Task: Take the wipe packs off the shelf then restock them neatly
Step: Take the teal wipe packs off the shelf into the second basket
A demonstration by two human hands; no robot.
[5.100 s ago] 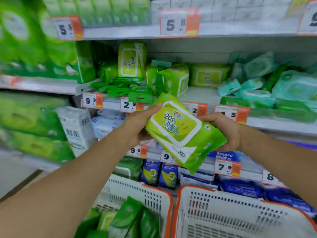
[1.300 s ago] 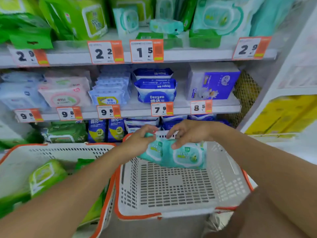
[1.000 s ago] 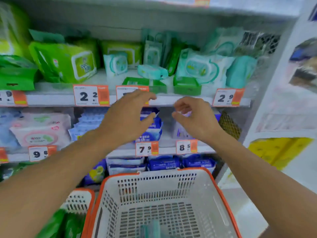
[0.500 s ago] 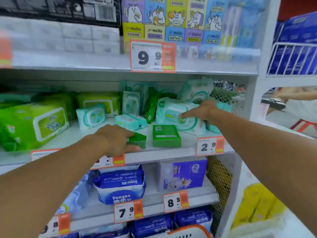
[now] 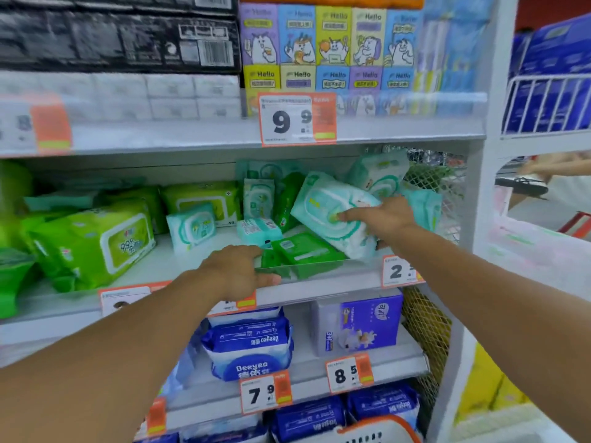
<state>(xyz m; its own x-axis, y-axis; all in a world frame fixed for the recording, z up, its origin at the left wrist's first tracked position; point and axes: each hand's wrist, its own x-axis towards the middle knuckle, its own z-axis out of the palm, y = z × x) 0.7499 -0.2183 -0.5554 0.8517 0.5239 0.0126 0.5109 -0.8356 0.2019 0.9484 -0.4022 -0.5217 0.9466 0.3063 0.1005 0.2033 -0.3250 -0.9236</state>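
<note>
Two bare forearms in view, no sleeves visible up to frame edge. Left hand (image 5: 238, 270) and right hand (image 5: 385, 219): no gloves, no rings, no watch or wristband seen. Nails short, unpainted as far as blur allows. Rest of body out of frame.

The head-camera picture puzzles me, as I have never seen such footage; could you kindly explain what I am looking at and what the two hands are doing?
There is no machine here: a person wears a wide-angle camera on the head, so you look forward and down along both bare arms at a white shop shelf of wipes. The right hand grips a large pale mint soft wipe pack, tilted off the shelf. The left hand rests at the shelf's front edge, fingers reaching a small flat dark green pack; whether it grips it is unclear. A big lime green wipe pack lies to the left. Blue wipe packs fill the shelf below.
</note>
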